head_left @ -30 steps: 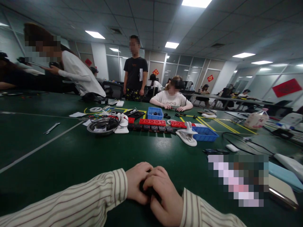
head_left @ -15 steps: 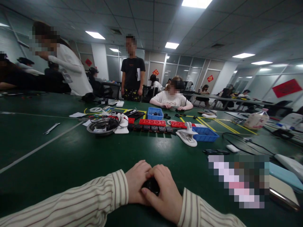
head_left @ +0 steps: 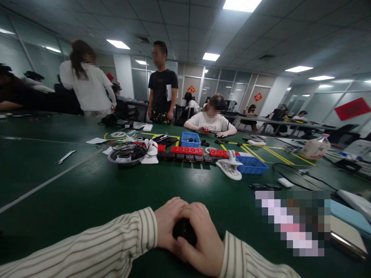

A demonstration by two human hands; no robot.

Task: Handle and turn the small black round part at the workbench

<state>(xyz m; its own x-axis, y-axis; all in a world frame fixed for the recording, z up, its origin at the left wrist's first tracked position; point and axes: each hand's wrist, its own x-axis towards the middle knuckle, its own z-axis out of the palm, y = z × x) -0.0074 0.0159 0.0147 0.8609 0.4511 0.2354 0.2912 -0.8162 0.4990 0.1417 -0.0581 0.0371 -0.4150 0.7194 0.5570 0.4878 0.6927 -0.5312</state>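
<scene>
Both my hands are wrapped round a small, rounded, glossy black object (head_left: 184,231) low on the green table. My left hand (head_left: 168,224) curls about its left and far side, fingers largely behind the other hand. Over its right side bends my right hand (head_left: 203,235), the thumb along the near edge and the fingers arched across the far side. The hands touch each other, and between them only the dark upper face shows, so I cannot tell the object's exact kind.
Ahead lie red-and-black socket strips (head_left: 187,150), a metal bowl of cables (head_left: 125,156), a white clip stand (head_left: 231,166) and a blue bin (head_left: 252,165). A wrench (head_left: 65,157) rests left. Phone-like slabs (head_left: 348,231) lie right. A co-worker (head_left: 211,119) sits opposite.
My right thumb and fingers have parted a little, showing more of the black object. The person at the left has straightened and turned; the seated co-worker's hands have moved.
</scene>
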